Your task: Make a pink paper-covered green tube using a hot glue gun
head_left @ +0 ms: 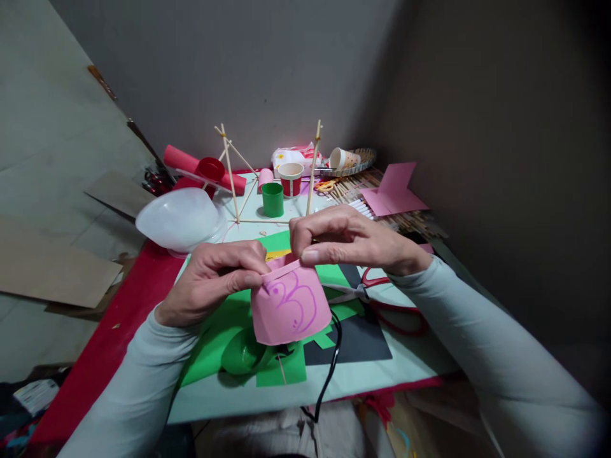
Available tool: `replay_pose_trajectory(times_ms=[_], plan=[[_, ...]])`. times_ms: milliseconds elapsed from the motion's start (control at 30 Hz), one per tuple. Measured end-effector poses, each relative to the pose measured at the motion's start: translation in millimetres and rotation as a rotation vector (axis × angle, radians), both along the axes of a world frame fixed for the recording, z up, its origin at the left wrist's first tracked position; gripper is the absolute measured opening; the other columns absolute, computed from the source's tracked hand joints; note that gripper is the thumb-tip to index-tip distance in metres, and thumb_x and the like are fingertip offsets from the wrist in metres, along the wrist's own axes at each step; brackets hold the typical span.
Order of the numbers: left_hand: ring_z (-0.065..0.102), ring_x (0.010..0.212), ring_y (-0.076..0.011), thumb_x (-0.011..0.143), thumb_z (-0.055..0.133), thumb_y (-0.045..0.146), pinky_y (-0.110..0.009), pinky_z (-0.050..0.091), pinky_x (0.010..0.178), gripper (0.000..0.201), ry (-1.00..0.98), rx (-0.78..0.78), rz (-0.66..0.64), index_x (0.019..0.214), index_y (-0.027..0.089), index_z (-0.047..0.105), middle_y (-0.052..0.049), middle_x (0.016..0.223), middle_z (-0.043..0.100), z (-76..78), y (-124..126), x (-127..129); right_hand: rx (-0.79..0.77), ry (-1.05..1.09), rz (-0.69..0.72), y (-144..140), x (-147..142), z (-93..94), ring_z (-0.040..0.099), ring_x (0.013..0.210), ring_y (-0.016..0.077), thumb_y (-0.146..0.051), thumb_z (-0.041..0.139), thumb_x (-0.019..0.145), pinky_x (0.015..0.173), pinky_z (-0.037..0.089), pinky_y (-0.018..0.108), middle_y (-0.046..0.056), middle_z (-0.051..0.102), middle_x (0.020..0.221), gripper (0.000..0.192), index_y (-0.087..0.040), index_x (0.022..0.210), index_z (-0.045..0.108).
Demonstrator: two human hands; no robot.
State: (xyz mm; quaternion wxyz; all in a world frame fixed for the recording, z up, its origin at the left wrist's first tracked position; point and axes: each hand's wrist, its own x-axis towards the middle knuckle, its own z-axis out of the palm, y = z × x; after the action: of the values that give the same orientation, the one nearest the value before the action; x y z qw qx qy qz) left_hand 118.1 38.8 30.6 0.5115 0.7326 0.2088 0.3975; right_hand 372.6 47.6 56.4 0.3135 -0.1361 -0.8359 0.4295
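Both hands held a pink paper (290, 306) marked with purple lines, above green paper (224, 337). The left hand (210, 280) pinched the pink paper's upper left edge, fingers closed. The right hand (348, 240) pinched its top edge, thumb against forefinger. Scissors (386, 299) lay just right of the pink paper; 1 green cup (272, 199) stood well behind it.

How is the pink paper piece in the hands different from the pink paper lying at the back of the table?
The curved pink paper piece with purple drawing is pinched at its top edge by the left hand and right hand; the plain folded pink paper sheet lies untouched on wooden sticks. The held piece has purple lines; the back sheet shows none. Both are pink paper.
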Motion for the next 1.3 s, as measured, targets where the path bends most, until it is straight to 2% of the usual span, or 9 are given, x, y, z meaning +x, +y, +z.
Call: replay_pose_trajectory(times_ms=[200, 367, 467, 667, 900, 1000, 1067, 1167, 1300], plan=[[0.051, 0.065, -0.0174, 0.091, 0.077, 0.039, -0.033, 0.04, 0.059, 0.021, 0.018, -0.017, 0.039, 0.076, 0.025, 0.081, -0.003, 0.067, 0.063, -0.7, 2, 0, -0.007, 0.02, -0.064, -7, -1, 4.9, 0.049, 0.069, 0.0073, -0.027, 0.067, 0.1, 0.062, 0.037, 0.021, -0.003, 0.056, 0.074, 0.026, -0.015, 0.078, 0.063], [0.055, 0.066, -0.0187, 0.09, 0.078, 0.039, -0.035, 0.044, 0.063, 0.016, -0.05, 0.007, -0.058, 0.081, 0.026, 0.083, -0.003, 0.067, 0.065, -0.9, 3, 2, -0.113, 0.086, -0.076, -7, -6, -1.0, 0.039, 0.066, 0.0073, -0.031, 0.062, 0.102, 0.06, 0.031, 0.023, -0.005, 0.045, 0.073, 0.031, -0.016, 0.076, 0.055], [0.059, 0.07, -0.0195, 0.088, 0.08, 0.038, -0.036, 0.049, 0.067, 0.012, -0.047, 0.006, -0.069, 0.081, 0.028, 0.084, -0.003, 0.071, 0.068, 0.3, 2, 2, -0.183, 0.124, -0.092, -3, -10, -9.0, 0.044, 0.071, 0.0084, -0.033, 0.062, 0.102, 0.066, 0.035, 0.023, -0.004, 0.049, 0.078, 0.027, -0.016, 0.082, 0.059], [0.057, 0.072, -0.017, 0.085, 0.083, 0.032, -0.03, 0.048, 0.069, 0.016, -0.128, -0.083, 0.335, 0.072, 0.023, 0.079, -0.001, 0.072, 0.067, 1.2, -3, 6, -0.131, 0.181, -0.382, 3, -11, -14.3, 0.059, 0.102, 0.0154, -0.038, 0.066, 0.1, 0.087, 0.046, 0.028, 0.004, 0.064, 0.112, 0.024, -0.017, 0.112, 0.068], [0.056, 0.068, -0.0144, 0.085, 0.08, 0.031, -0.027, 0.046, 0.065, 0.013, -0.197, -0.155, 0.642, 0.077, 0.021, 0.078, 0.001, 0.072, 0.067, 0.2, -10, 13, -0.083, 0.166, -0.713, -29, -19, -10.7, 0.057, 0.085, 0.0143, -0.044, 0.066, 0.099, 0.073, 0.044, 0.027, 0.001, 0.063, 0.096, 0.026, -0.02, 0.106, 0.063], [0.06, 0.074, -0.0149, 0.086, 0.08, 0.03, -0.027, 0.049, 0.075, 0.01, -0.233, -0.102, 0.731, 0.078, 0.023, 0.079, 0.002, 0.075, 0.07, -3.5, -11, 16, -0.108, 0.181, -0.724, -41, -31, -15.4, 0.059, 0.079, 0.0135, -0.044, 0.065, 0.1, 0.072, 0.044, 0.028, -0.003, 0.062, 0.086, 0.028, -0.023, 0.117, 0.059], [0.061, 0.078, -0.0148, 0.087, 0.081, 0.029, -0.027, 0.049, 0.078, 0.009, -0.242, -0.044, 0.768, 0.079, 0.025, 0.081, 0.003, 0.076, 0.07, -6.2, -11, 16, -0.113, 0.177, -0.704, -42, -38, -19.2, 0.062, 0.082, 0.013, -0.04, 0.068, 0.1, 0.075, 0.047, 0.027, -0.003, 0.066, 0.091, 0.031, -0.025, 0.125, 0.058], [0.062, 0.077, -0.0149, 0.089, 0.08, 0.03, -0.027, 0.049, 0.077, 0.011, -0.201, 0.033, 0.771, 0.079, 0.026, 0.081, 0.004, 0.076, 0.071, -8.3, -12, 14, -0.087, 0.249, -0.676, -36, -44, -24.4, 0.066, 0.091, 0.0136, -0.033, 0.074, 0.096, 0.081, 0.05, 0.027, 0.001, 0.07, 0.107, 0.027, -0.024, 0.119, 0.065], [0.07, 0.084, -0.0196, 0.09, 0.079, 0.038, -0.03, 0.054, 0.077, 0.014, -0.12, -0.142, 0.56, 0.092, 0.024, 0.082, 0.0, 0.088, 0.077, -7.4, -12, 11, -0.19, 0.389, -0.624, -27, -44, -28.5, 0.064, 0.085, 0.0119, -0.032, 0.079, 0.092, 0.075, 0.051, 0.024, 0.0, 0.069, 0.097, 0.02, -0.02, 0.104, 0.07]])
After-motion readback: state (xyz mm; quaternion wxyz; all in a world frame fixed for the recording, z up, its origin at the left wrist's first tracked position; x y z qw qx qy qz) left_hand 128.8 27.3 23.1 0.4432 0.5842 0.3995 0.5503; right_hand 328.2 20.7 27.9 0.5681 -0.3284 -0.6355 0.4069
